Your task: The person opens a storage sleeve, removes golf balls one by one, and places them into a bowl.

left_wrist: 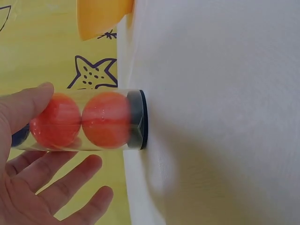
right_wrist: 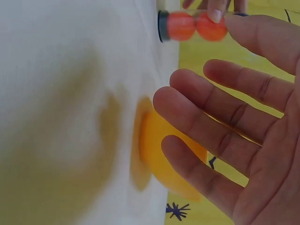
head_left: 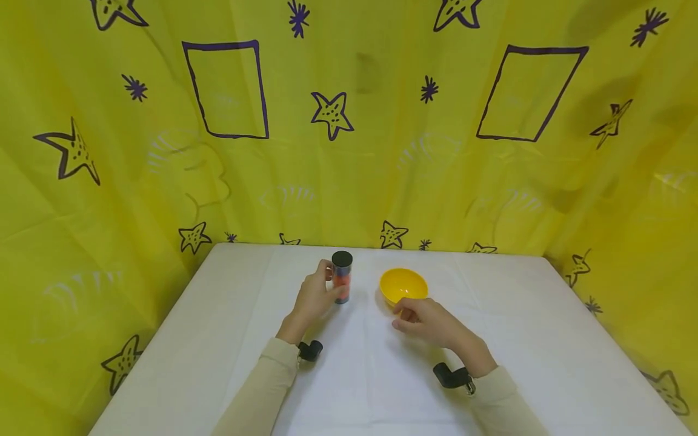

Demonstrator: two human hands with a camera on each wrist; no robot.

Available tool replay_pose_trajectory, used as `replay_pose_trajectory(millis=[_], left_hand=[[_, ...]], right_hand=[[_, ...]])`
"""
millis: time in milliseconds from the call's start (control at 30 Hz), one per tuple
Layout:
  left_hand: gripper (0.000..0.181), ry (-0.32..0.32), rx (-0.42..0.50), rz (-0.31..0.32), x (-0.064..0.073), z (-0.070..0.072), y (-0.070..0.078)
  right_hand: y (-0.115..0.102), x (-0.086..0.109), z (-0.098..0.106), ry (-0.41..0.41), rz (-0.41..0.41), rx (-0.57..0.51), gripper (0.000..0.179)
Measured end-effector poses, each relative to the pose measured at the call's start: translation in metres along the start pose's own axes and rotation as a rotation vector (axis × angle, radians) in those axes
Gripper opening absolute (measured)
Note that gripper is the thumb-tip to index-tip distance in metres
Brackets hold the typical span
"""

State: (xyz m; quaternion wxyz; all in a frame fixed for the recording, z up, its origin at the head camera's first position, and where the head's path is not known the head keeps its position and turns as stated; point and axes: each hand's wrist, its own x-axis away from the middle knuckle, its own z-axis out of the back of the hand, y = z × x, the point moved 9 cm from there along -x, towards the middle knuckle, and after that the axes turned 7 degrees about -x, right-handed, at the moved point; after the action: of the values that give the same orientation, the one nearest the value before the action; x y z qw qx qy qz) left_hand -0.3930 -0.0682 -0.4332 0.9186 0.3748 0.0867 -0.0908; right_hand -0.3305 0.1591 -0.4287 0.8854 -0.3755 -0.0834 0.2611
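Note:
A clear tube (head_left: 342, 280) with black end caps stands upright on the table. Its thumb on one side and fingers on the other, my left hand (head_left: 313, 297) grips the tube around its upper part. Inside, the left wrist view shows two orange-red balls (left_wrist: 107, 120) near the base and part of a dark blue ball (left_wrist: 19, 136) beyond them. To the right of the tube sits a yellow bowl (head_left: 403, 283), upright. My right hand (head_left: 433, 324) holds nothing; its fingers are spread loosely at the near side of the bowl and overlap its rim in the head view.
A white cloth (head_left: 371, 375) covers the table. Yellow curtains (head_left: 332, 175) printed with stars hang behind and along both sides. Black wrist-worn devices (head_left: 311, 350) sit at each cuff.

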Motion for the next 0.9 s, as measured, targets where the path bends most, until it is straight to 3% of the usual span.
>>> replay_pose_trajectory(millis=[467,667,900], left_hand=[[0.047,0.007,-0.023,0.007,0.000,-0.003,0.000],[0.046,-0.028,-0.030,-0.021,0.002,-0.008,0.001],[0.052,-0.087,-0.045,-0.062,0.003,-0.014,0.008]], right_hand=[[-0.010,-0.006,-0.019,-0.046,0.008,-0.031,0.027],[-0.013,-0.007,-0.026,-0.053,0.022,-0.038,0.027],[-0.017,-0.007,-0.023,-0.005,0.058,-0.013,0.024]])
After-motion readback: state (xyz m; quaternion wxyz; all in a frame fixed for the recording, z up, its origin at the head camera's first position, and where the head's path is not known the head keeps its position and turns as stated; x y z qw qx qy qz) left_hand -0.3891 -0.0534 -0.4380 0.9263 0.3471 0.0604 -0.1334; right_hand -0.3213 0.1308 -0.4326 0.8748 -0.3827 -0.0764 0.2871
